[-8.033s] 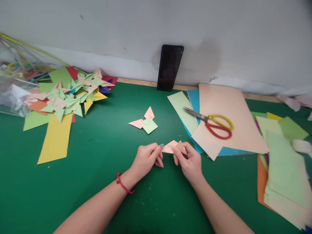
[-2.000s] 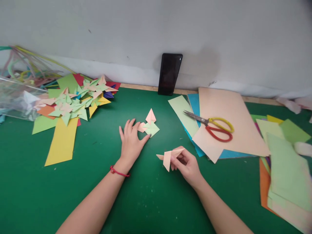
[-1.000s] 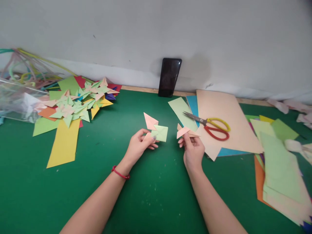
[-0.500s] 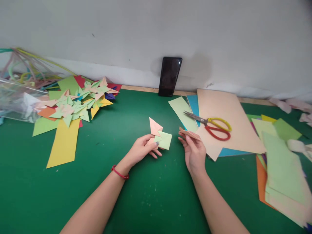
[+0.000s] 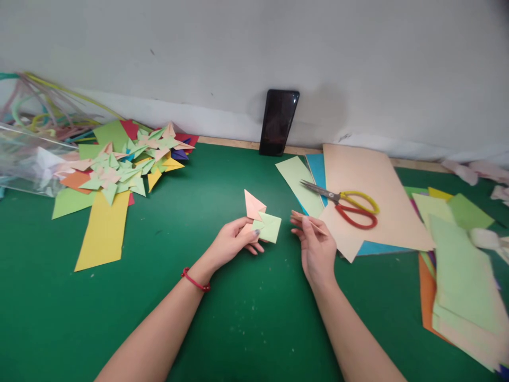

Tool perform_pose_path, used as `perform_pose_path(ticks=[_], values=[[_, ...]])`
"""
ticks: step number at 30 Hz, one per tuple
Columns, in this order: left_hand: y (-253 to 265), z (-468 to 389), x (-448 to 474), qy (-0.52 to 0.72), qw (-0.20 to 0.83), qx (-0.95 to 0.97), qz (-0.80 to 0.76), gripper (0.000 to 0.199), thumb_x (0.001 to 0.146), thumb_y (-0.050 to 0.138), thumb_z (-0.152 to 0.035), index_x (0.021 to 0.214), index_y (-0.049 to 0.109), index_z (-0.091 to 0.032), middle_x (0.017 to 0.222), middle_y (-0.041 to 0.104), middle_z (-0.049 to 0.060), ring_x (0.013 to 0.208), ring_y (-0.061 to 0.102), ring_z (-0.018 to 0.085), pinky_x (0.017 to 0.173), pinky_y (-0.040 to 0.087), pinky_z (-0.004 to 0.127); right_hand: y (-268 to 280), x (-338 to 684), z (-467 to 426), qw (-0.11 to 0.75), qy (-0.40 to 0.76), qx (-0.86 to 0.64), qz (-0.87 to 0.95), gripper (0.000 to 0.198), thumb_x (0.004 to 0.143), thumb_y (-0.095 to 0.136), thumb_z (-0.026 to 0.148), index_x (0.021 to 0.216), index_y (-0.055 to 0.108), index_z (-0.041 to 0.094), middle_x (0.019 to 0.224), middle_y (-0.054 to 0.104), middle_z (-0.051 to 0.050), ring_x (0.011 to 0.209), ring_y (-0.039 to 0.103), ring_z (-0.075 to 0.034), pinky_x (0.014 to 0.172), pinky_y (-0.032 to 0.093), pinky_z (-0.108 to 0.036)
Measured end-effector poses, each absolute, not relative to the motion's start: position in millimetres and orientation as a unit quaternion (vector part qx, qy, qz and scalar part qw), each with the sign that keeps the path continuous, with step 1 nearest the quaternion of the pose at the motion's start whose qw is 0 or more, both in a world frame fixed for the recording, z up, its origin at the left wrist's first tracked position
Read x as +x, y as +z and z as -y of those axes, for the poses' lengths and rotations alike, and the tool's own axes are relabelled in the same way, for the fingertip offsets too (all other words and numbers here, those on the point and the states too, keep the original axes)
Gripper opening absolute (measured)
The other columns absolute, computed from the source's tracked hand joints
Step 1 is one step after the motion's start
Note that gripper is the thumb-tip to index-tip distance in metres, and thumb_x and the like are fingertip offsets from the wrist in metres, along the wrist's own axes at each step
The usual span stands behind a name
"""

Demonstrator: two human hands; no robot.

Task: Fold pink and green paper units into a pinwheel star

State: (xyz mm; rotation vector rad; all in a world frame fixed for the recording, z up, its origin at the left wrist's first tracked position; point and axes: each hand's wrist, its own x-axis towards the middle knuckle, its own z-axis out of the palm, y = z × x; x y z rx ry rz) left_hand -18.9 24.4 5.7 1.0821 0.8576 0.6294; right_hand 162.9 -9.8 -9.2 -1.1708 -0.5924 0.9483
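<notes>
My left hand (image 5: 236, 241) is closed on a folded paper piece (image 5: 270, 228), a pale green square joined with peach parts. A peach point sticks up at its top left, and my thumb presses on the green part. To the right, my right hand (image 5: 317, 246) pinches a small folded peach paper (image 5: 316, 226) between thumb and fingers, turned nearly edge-on. The two papers are a short gap apart, both held above the green table (image 5: 230, 318).
Scissors (image 5: 338, 200) with yellow and red handles lie on large peach sheets (image 5: 361, 170). Left is a pile of folded paper stars (image 5: 119, 170) beside a clear plastic bag (image 5: 27, 164). A phone (image 5: 279, 122) leans on the wall. Paper sheets (image 5: 461, 270) lie at right.
The peach paper in my right hand has tipped to a thinner, more edge-on view. My left hand keeps its hold on the green and peach piece, almost unmoved.
</notes>
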Motion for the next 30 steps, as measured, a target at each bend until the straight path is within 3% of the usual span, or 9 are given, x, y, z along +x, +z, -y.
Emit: perform_pose_path(ticks=[3, 5, 10, 17, 24, 30], values=[[6.9, -24.1, -19.0, 0.285, 0.726, 0.493, -0.385, 0.032, 0.082, 0.055, -0.029, 0.108, 0.051, -0.011, 0.086, 0.068, 0.010, 0.067, 0.067, 0.016, 0.059, 0.054, 0.025, -7.5, 162.2, 11.3, 0.683, 0.426, -0.528, 0.269, 0.014, 0.078, 0.063, 0.029, 0.077, 0.059, 0.016, 0.064, 0.064, 0.000, 0.050, 0.054, -0.008, 0.042, 0.039, -0.017], [7.9, -23.7, -19.1, 0.283, 0.728, 0.497, -0.378, 0.031, 0.083, 0.054, -0.029, 0.108, 0.050, -0.012, 0.086, 0.069, 0.010, 0.068, 0.067, 0.016, 0.060, 0.054, 0.025, -5.9, 161.9, 11.9, 0.677, 0.429, -0.531, 0.275, 0.014, 0.078, 0.063, 0.030, 0.079, 0.059, 0.016, 0.057, 0.059, 0.002, 0.043, 0.048, -0.006, 0.037, 0.034, -0.017], [10.1, -22.9, -20.4, 0.256, 0.733, 0.514, -0.364, 0.031, 0.083, 0.054, -0.028, 0.109, 0.051, -0.012, 0.085, 0.069, 0.010, 0.069, 0.066, 0.016, 0.062, 0.053, 0.025, -4.3, 161.7, 10.9, 0.673, 0.440, -0.529, 0.272, 0.024, 0.077, 0.064, 0.028, 0.098, 0.062, 0.019, 0.056, 0.059, 0.003, 0.044, 0.051, -0.008, 0.038, 0.036, -0.017], [9.8, -22.3, -21.2, 0.223, 0.743, 0.525, -0.351, 0.027, 0.082, 0.055, -0.026, 0.104, 0.055, -0.010, 0.084, 0.069, 0.010, 0.070, 0.067, 0.016, 0.065, 0.052, 0.026, -6.9, 162.2, 11.6, 0.672, 0.431, -0.528, 0.289, 0.026, 0.075, 0.066, 0.029, 0.099, 0.063, 0.020, 0.067, 0.065, 0.000, 0.054, 0.058, -0.011, 0.040, 0.040, -0.019], [10.2, -20.5, -20.6, 0.221, 0.757, 0.520, -0.327, 0.023, 0.081, 0.056, -0.022, 0.102, 0.058, -0.011, 0.085, 0.068, 0.008, 0.074, 0.066, 0.017, 0.070, 0.052, 0.028, -9.6, 163.2, 12.9, 0.660, 0.415, -0.551, 0.298, 0.022, 0.073, 0.067, 0.031, 0.092, 0.065, 0.018, 0.066, 0.064, 0.000, 0.046, 0.049, -0.008, 0.042, 0.038, -0.021], [11.5, -19.9, -20.3, 0.221, 0.760, 0.516, -0.327, 0.024, 0.081, 0.056, -0.023, 0.102, 0.058, -0.012, 0.086, 0.068, 0.007, 0.075, 0.066, 0.018, 0.071, 0.052, 0.030, -11.2, 163.3, 13.6, 0.651, 0.406, -0.555, 0.321, 0.022, 0.070, 0.069, 0.029, 0.088, 0.065, 0.017, 0.068, 0.064, 0.000, 0.045, 0.049, -0.008, 0.043, 0.038, -0.023]])
